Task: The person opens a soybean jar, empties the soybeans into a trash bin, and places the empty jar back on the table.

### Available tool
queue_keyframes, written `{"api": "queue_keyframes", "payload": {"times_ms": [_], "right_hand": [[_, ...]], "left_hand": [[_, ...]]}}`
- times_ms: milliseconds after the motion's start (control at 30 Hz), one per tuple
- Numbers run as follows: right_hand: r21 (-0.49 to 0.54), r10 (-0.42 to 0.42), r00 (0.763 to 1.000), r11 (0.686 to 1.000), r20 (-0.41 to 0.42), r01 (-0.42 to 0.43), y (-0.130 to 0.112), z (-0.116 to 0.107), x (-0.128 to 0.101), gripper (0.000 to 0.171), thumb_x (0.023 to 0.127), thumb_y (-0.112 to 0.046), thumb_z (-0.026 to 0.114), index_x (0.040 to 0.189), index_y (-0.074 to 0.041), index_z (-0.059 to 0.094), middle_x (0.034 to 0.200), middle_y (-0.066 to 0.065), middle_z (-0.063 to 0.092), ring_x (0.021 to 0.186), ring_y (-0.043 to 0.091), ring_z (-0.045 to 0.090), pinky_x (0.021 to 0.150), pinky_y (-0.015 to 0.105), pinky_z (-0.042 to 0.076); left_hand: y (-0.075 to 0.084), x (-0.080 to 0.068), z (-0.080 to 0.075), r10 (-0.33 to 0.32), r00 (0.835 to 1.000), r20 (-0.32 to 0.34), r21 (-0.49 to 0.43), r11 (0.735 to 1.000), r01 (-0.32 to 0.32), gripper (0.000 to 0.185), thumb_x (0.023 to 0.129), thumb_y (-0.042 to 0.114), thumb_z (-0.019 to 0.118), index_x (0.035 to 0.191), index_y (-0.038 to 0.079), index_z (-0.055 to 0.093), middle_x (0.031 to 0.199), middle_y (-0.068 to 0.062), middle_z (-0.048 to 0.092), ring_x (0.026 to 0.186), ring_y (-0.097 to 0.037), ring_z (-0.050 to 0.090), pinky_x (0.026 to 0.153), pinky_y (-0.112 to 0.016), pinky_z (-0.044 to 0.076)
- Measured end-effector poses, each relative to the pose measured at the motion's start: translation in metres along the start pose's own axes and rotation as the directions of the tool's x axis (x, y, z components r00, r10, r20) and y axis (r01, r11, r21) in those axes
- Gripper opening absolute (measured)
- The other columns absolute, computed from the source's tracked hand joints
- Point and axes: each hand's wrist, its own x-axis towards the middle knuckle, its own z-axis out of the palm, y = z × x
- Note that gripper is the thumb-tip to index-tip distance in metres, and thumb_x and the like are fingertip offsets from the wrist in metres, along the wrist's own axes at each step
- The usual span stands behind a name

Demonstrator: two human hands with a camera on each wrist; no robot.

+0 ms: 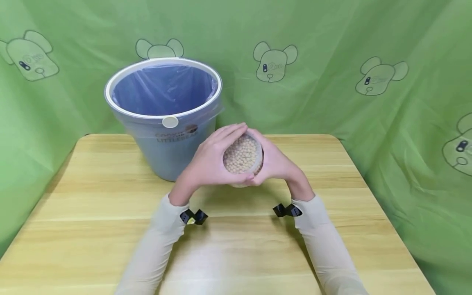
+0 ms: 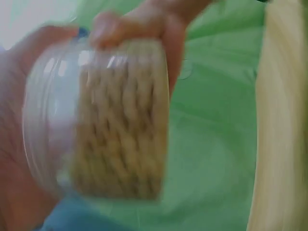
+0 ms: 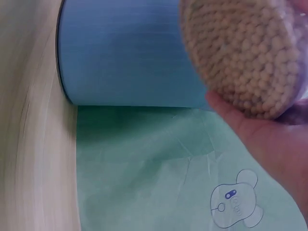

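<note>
A clear round jar [image 1: 241,155] of small beige balls is held up over the table between both hands. My left hand [image 1: 212,159] curls round its left side near the rim, and my right hand [image 1: 274,162] grips it from the right. In the left wrist view the jar [image 2: 118,125] is blurred; the balls fill most of it, with a clear section beside the left palm. The right wrist view has the ball-filled base of the jar [image 3: 245,53] above the right thumb. Whether a lid is on, I cannot tell.
A blue bin [image 1: 166,143] with a white rim and a clear liner stands at the back left of the wooden table [image 1: 236,254], just beyond the left hand. Green cloth [image 1: 313,24] with bear-head drawings hangs behind and along the sides.
</note>
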Motion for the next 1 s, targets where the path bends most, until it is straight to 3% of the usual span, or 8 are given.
{"api": "queue_keyframes", "payload": {"times_ms": [67,200,433,600,700,767,900,1000], "right_hand": [[0.018,-0.017,1.0,1.0,0.004,0.017,0.001,-0.002,-0.001,0.125,0.047,-0.007,0.092,0.155,-0.003,0.031,0.151,0.017,0.045,0.133,0.029,0.05,0.113,0.048,0.044],[0.055,-0.018,1.0,0.998,-0.015,0.019,-0.004,0.0,0.0,0.123,0.046,-0.009,0.091,0.154,-0.001,0.032,0.147,0.018,0.048,0.131,0.026,0.053,0.112,0.046,0.047],[0.024,-0.01,0.998,1.0,-0.07,0.011,-0.01,0.005,0.001,0.119,0.046,-0.01,0.087,0.153,-0.001,0.035,0.147,0.018,0.05,0.131,0.028,0.053,0.111,0.053,0.045],[-0.026,0.015,0.992,0.999,-0.129,-0.019,-0.013,0.01,0.004,0.119,0.046,-0.003,0.089,0.152,-0.004,0.037,0.147,0.016,0.052,0.131,0.03,0.053,0.112,0.053,0.044],[-0.082,0.053,0.984,0.994,-0.173,-0.068,-0.014,0.013,0.005,0.121,0.045,-0.001,0.092,0.153,-0.009,0.037,0.147,0.013,0.052,0.131,0.029,0.053,0.113,0.051,0.044],[-0.083,0.075,0.981,0.992,-0.181,-0.092,-0.013,0.011,0.004,0.122,0.046,0.0,0.093,0.153,-0.012,0.036,0.148,0.011,0.05,0.131,0.028,0.052,0.112,0.051,0.044],[-0.016,0.049,0.991,0.999,-0.127,-0.052,-0.005,-0.003,0.001,0.121,0.048,0.001,0.093,0.153,-0.009,0.035,0.15,0.013,0.048,0.133,0.026,0.051,0.113,0.049,0.045],[0.072,-0.018,0.999,0.997,-0.039,0.021,0.001,-0.014,-0.001,0.119,0.048,0.0,0.091,0.153,-0.001,0.035,0.151,0.02,0.046,0.134,0.028,0.051,0.114,0.045,0.045]], "left_hand": [[-0.003,-0.001,-0.005,0.025,0.999,0.024,-0.044,0.999,-0.024,0.103,0.063,0.053,0.089,0.149,0.011,0.051,0.156,-0.005,0.05,0.147,-0.023,0.042,0.122,-0.044,0.034],[-0.002,0.0,-0.003,0.052,0.997,-0.063,-0.081,0.995,-0.057,0.095,0.062,0.049,0.087,0.142,0.007,0.059,0.148,-0.01,0.058,0.142,-0.026,0.05,0.118,-0.042,0.04],[0.015,0.0,0.004,-0.11,0.978,-0.177,-0.018,0.994,0.108,0.09,0.065,0.052,0.083,0.139,0.006,0.062,0.143,-0.009,0.062,0.135,-0.023,0.057,0.11,-0.041,0.049],[0.029,0.001,0.017,-0.277,0.905,-0.323,0.044,0.951,0.307,0.089,0.068,0.058,0.078,0.136,0.003,0.064,0.14,-0.011,0.064,0.129,-0.025,0.06,0.102,-0.045,0.054],[0.029,0.001,0.026,-0.32,0.864,-0.389,0.063,0.926,0.371,0.091,0.07,0.059,0.077,0.137,0.0,0.062,0.14,-0.016,0.063,0.129,-0.03,0.06,0.101,-0.049,0.054],[0.023,0.002,0.025,-0.305,0.879,-0.367,0.056,0.936,0.348,0.092,0.071,0.058,0.079,0.14,0.0,0.059,0.143,-0.017,0.061,0.133,-0.031,0.056,0.107,-0.05,0.05],[0.001,0.001,0.008,-0.176,0.975,-0.135,-0.084,0.983,0.165,0.105,0.065,0.046,0.092,0.151,0.006,0.048,0.157,-0.01,0.048,0.147,-0.026,0.042,0.121,-0.048,0.035],[-0.01,0.0,-0.002,-0.091,0.995,0.03,-0.205,0.974,0.095,0.114,0.06,0.039,0.097,0.156,0.011,0.041,0.163,-0.006,0.04,0.152,-0.022,0.035,0.125,-0.046,0.028]]}}
